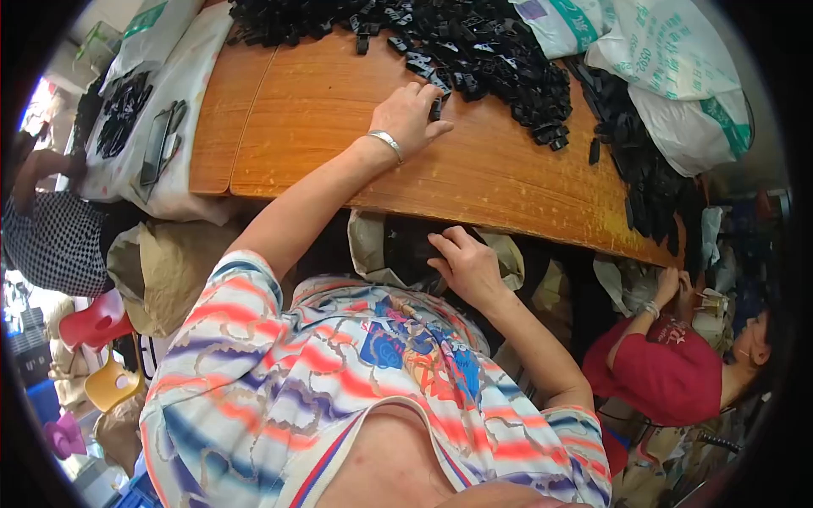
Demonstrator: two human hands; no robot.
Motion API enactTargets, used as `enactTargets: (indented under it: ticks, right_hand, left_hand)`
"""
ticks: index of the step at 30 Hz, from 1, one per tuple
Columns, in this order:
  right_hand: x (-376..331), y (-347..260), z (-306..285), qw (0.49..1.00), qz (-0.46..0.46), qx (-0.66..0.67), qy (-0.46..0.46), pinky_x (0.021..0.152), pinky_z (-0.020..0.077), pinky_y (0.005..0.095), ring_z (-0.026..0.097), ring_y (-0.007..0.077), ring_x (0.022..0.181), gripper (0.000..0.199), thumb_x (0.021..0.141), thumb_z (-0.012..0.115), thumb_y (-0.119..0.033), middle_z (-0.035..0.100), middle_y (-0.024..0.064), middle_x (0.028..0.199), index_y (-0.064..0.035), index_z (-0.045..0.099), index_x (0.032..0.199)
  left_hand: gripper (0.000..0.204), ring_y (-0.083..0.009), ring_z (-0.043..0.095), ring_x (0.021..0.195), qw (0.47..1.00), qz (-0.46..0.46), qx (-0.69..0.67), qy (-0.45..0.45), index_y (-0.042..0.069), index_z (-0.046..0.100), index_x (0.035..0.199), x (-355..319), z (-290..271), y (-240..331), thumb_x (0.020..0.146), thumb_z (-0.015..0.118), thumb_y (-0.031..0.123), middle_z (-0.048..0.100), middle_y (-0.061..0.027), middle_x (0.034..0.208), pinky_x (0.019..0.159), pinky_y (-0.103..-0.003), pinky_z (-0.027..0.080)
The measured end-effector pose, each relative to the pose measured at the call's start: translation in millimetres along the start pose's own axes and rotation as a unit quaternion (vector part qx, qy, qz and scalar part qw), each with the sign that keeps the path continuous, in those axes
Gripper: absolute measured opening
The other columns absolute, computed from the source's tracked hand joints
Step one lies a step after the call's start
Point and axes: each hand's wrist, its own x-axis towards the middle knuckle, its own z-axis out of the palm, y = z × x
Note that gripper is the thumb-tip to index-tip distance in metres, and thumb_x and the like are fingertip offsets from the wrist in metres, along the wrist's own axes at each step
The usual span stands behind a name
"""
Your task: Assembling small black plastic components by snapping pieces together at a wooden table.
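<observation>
A big pile of black plastic clips (474, 63) covers the far part of the wooden table (296, 127). My left hand (406, 118) reaches across the tabletop to the pile's near edge. Its fingers close on a small black clip (435, 108), partly covered by them. My right hand (470, 267) hangs just below the table's near edge, over the mouth of a beige sack (366, 245) with a dark inside. The thumb and forefinger of this hand are apart, and nothing shows between them.
White plastic bags (669, 68) and more black pieces lie along the table's right side. At right, a person in a red shirt (677, 372) works at the edge. Another person (55, 229) is at left, near a covered table (178, 93) with clips and a phone. Brown sacks (174, 271) stand alongside.
</observation>
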Motion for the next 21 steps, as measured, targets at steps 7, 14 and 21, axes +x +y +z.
enactTargets:
  ticks: [7,14,21]
  right_hand:
    - [72.1,37.8,-44.2,0.991,-0.011,-0.022,0.135,0.064,0.0525,0.0422,0.065,0.0336,0.074,0.008,0.083,0.068,-0.01,0.063,0.0117,0.09,-0.0073,0.067,0.09]
    - [163.8,128.6,-39.2,0.97,0.08,-0.176,0.144,0.078,0.0545,0.0452,0.065,0.0364,0.093,0.03,0.081,0.071,-0.008,0.058,0.0122,0.117,-0.0069,0.063,0.11]
    - [164.7,118.9,-47.2,0.983,0.12,-0.129,0.059,0.077,0.0531,0.0434,0.065,0.0365,0.089,0.028,0.08,0.076,-0.017,0.063,0.0155,0.102,-0.0047,0.061,0.1]
  left_hand:
    - [0.023,-0.0347,0.062,0.091,0.993,-0.017,-0.019,0.113,0.006,0.064,0.103,10.9,18.5,-18.4,0.085,0.064,0.02,0.063,-0.0149,0.097,0.08,-0.041,0.052]
    - [0.016,-0.0377,0.064,0.089,0.992,-0.081,-0.013,0.101,0.003,0.065,0.088,-11.5,4.3,-16.8,0.085,0.059,0.017,0.066,-0.0176,0.093,0.08,-0.046,0.052]
    - [0.022,-0.0357,0.066,0.088,0.994,-0.094,-0.049,0.016,0.006,0.063,0.107,-39.1,-6.2,3.2,0.089,0.055,0.017,0.069,-0.0164,0.093,0.077,-0.044,0.052]
